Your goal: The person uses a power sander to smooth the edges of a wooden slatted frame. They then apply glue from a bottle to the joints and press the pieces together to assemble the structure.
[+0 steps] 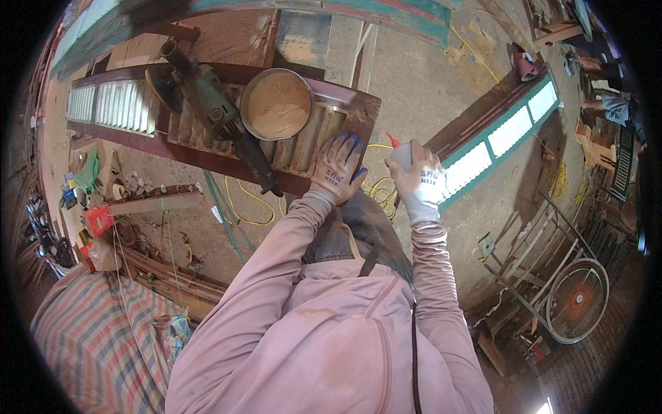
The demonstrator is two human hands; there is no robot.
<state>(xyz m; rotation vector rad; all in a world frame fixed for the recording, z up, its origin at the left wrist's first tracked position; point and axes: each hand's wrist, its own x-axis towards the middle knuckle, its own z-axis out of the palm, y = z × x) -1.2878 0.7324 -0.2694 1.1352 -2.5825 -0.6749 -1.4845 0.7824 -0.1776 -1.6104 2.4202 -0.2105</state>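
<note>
Pressing flat with the left hand (336,168), fingers spread, on the right end of the dark louvred wooden panel (207,124). Clamping the right hand (418,181) round a small white squeeze bottle with a red nozzle (400,153), at three o'clock of the panel's end. Judging the work barely begun: no bead or wet patch showing on the slats. Lying idle at ten o'clock of the left hand, an angle grinder (207,103), with a round tin (277,105) beside it. Hiding the bottle's lower body under the glove; nozzle tip too small to read clearly.
</note>
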